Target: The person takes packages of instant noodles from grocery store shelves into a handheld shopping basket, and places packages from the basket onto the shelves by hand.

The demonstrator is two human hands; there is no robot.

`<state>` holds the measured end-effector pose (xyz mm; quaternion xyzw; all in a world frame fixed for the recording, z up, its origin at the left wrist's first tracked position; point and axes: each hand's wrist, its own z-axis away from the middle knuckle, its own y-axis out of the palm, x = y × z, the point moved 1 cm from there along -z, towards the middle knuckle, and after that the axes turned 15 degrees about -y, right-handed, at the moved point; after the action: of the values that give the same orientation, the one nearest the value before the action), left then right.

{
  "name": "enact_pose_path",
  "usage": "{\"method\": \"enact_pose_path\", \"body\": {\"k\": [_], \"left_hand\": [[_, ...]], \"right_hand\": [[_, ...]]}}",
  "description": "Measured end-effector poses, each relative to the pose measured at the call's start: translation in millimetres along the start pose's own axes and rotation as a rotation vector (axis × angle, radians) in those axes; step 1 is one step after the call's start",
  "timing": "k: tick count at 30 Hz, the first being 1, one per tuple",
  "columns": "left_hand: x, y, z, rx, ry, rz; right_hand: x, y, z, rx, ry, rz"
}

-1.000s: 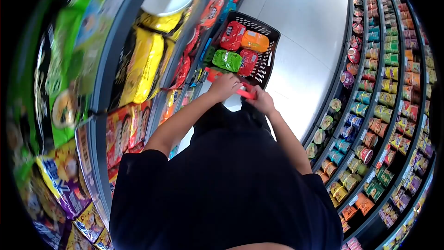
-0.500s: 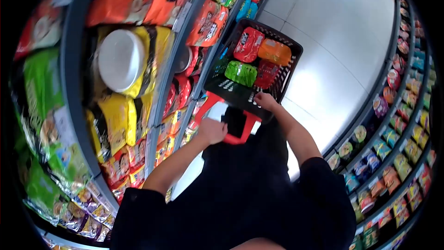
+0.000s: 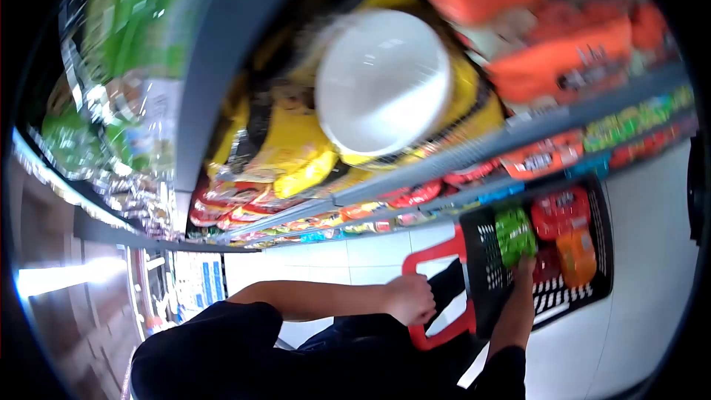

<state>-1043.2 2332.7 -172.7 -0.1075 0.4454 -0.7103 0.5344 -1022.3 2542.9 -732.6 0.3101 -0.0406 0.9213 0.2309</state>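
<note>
My left hand (image 3: pixel 412 301) is closed round the red handle (image 3: pixel 437 253) of a black shopping basket (image 3: pixel 603 252). My right hand (image 3: pixel 524 267) reaches into the basket, at the lower end of a green packet (image 3: pixel 514 235); its fingers are blurred and partly hidden, so its grip is unclear. Beside the green packet lie a bright red packet (image 3: pixel 561 212), an orange packet (image 3: pixel 576 258) and a darker red packet (image 3: pixel 546 265), which my right hand partly covers.
A shelf rack (image 3: pixel 459 167) runs along the basket's far side. On it a white bowl (image 3: pixel 384 81) stands out before yellow packets (image 3: pixel 296 130). Orange packets (image 3: pixel 563 59) fill the upper right, green ones (image 3: pixel 141 22) the left. Pale floor tiles (image 3: pixel 652 200) lie beside the basket.
The view has turned and moved nearer the shelf, so the bowl looks larger and the basket sits further right. My right hand has moved from the basket's near end to the green packet.
</note>
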Motion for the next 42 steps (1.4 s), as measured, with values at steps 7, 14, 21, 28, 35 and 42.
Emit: {"method": "enact_pose_path", "body": {"k": [7, 14, 21, 28, 35, 42], "left_hand": [[-7, -4, -6, 0.025, -0.069, -0.037], [5, -3, -26, -0.131, 0.223, 0.764], [23, -110, -26, -0.562, 0.092, 1.728], [-45, -331, 102, -0.695, 0.871, 1.228], [-88, -394, 192, -0.906, 0.705, 1.609], [-86, -425, 218, -0.913, 0.744, 1.823]], "right_hand": [[83, 5, 95, -0.113, -0.593, 0.745], [261, -4, 355, -0.042, -0.816, 0.714], [507, 21, 596, 0.293, -1.087, 0.440], [671, 71, 750, 0.731, -1.081, -0.271], [759, 105, 768, 0.849, -1.199, -0.265], [716, 104, 758, 0.514, -1.851, 0.143]]}}
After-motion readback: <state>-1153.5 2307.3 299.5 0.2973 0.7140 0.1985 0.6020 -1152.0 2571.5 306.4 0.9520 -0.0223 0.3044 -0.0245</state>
